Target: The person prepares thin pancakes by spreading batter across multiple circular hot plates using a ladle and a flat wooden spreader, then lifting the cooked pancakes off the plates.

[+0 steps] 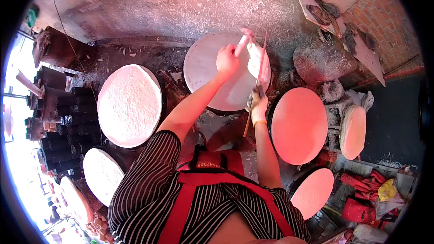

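Before me lies a large round griddle plate point(210, 71) with a pale grey surface. Over its right part, my left hand point(228, 61) grips the light handle of a tool point(241, 45) whose far end looks reddish and blurred. My right hand point(258, 106), in a pale glove with dark stains, holds a long thin stick point(262, 61) near the plate's lower right edge. A crumpled white piece of cloth or thin sheet point(255, 61) is beside the stick, above the plate; what holds it is unclear.
Round pans with pale contents stand left point(130, 106) and lower left point(101, 173); reddish-lit rounds lie right point(300, 125) and lower right point(313, 193). Dark cylindrical briquettes point(78, 118) are stacked at left. A board with soiled tools point(318, 13) is at upper right, near a brick wall point(383, 17).
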